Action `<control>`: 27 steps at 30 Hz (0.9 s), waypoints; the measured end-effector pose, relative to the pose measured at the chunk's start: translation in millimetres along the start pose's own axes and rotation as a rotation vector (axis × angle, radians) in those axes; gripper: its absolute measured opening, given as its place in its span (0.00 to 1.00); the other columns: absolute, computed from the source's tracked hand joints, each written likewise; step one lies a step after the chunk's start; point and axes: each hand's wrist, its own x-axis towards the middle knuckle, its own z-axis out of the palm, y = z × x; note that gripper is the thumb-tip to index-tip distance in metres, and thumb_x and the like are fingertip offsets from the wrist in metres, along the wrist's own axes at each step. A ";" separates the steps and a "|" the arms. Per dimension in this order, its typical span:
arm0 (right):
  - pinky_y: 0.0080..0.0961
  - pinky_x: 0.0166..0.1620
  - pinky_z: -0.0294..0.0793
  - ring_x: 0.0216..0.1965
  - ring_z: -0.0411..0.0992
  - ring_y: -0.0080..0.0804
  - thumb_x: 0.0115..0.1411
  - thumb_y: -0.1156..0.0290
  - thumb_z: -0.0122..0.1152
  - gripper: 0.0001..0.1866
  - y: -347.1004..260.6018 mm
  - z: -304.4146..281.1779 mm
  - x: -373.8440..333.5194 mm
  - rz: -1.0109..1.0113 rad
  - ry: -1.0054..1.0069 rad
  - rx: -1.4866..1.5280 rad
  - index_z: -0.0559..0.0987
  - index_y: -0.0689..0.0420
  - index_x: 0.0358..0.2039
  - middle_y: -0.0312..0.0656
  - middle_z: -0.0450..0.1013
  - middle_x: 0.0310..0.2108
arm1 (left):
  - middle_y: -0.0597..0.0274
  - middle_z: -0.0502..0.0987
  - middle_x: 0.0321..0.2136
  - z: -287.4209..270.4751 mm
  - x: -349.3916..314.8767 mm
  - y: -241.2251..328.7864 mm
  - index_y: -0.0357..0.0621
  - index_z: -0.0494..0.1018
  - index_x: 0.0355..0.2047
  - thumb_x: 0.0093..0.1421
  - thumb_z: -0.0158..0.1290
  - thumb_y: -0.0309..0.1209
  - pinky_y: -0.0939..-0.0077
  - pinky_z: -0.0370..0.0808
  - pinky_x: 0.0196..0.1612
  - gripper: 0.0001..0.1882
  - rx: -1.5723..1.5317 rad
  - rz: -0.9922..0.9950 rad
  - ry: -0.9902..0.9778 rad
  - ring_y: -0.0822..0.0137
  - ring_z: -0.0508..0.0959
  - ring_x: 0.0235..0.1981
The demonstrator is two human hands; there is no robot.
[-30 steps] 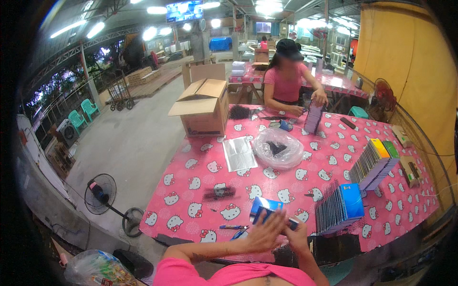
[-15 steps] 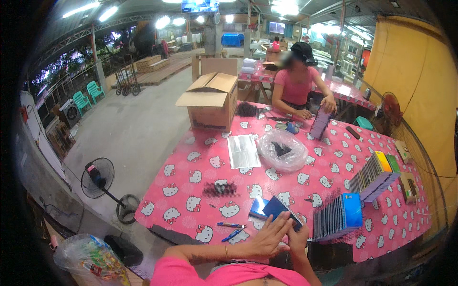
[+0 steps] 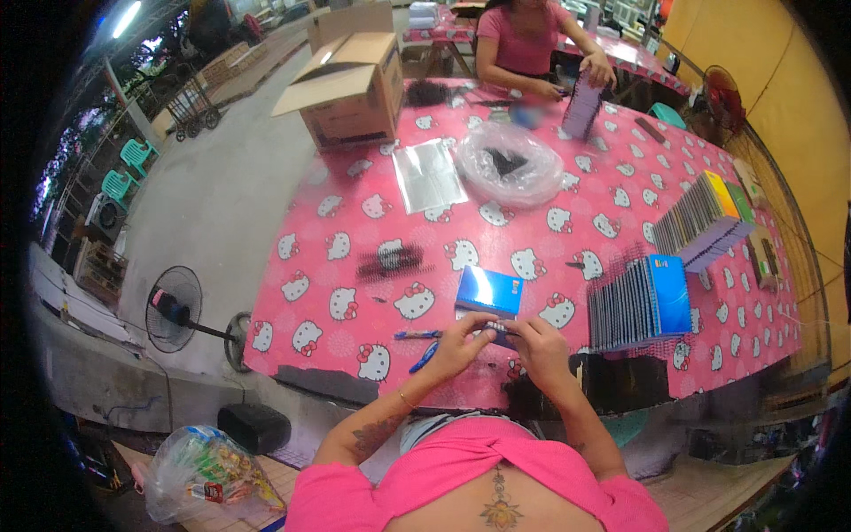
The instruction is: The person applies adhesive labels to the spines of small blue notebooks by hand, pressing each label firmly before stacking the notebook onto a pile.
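My left hand (image 3: pixel 468 344) and my right hand (image 3: pixel 539 353) are closed on a small spiral notebook (image 3: pixel 502 333) at the table's near edge. Both hands pinch along its bound edge, and fingers cover most of it. Just beyond them lies a shiny blue-covered notebook (image 3: pixel 489 289). Left of my left hand are a pen-like tool (image 3: pixel 415 335) and a blue-handled tool (image 3: pixel 424 356), perhaps pliers. Dark wire binding coils (image 3: pixel 390 262) lie farther left. To the right of my right hand, a row of blue wire-bound notebooks (image 3: pixel 640 306) stands on edge.
Behind that row stand yellow and green notebooks (image 3: pixel 705 222). A clear plastic bag (image 3: pixel 541 182) with dark pieces and a silvery sheet (image 3: pixel 429 177) lie mid-table. An open carton (image 3: pixel 355 111) stands far left. Across the table, a person (image 3: pixel 523 44) holds a notebook stack (image 3: pixel 582 106).
The view has tilted down. My hands have gone from lying flat together over the dark notebook cover to pinching the notebook's bound edge from both sides.
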 end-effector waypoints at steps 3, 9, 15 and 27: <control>0.42 0.36 0.75 0.34 0.76 0.48 0.57 0.72 0.64 0.14 5.2 21.9 -8.5 0.032 -0.026 -0.016 0.81 0.52 0.45 0.43 0.76 0.33 | 0.55 0.83 0.43 -0.9 -9.4 -31.5 0.36 0.77 0.52 0.65 0.55 0.26 0.74 0.75 0.50 0.15 -0.008 -0.078 0.065 0.68 0.80 0.45; 0.43 0.38 0.76 0.36 0.77 0.49 0.59 0.70 0.64 0.14 8.4 43.0 -14.9 0.036 -0.051 -0.001 0.80 0.51 0.46 0.44 0.78 0.35 | 0.55 0.84 0.41 -9.2 -19.8 -52.6 0.38 0.76 0.54 0.65 0.56 0.27 0.75 0.75 0.50 0.17 0.096 -0.094 0.086 0.70 0.81 0.43; 0.41 0.36 0.76 0.35 0.77 0.47 0.58 0.71 0.65 0.13 -0.5 42.3 -12.0 0.134 -0.024 -0.010 0.81 0.51 0.45 0.43 0.77 0.34 | 0.44 0.71 0.53 -55.1 -63.0 -43.8 0.45 0.70 0.60 0.60 0.57 0.31 0.52 0.69 0.57 0.26 1.141 0.027 0.001 0.44 0.69 0.58; 0.40 0.36 0.76 0.33 0.78 0.46 0.58 0.71 0.65 0.10 3.4 46.5 -9.5 0.123 0.031 -0.004 0.82 0.53 0.42 0.43 0.77 0.34 | 0.59 0.80 0.34 -24.0 -50.9 -17.1 0.36 0.77 0.41 0.70 0.49 0.35 0.71 0.82 0.39 0.14 -0.702 -0.739 0.100 0.65 0.82 0.34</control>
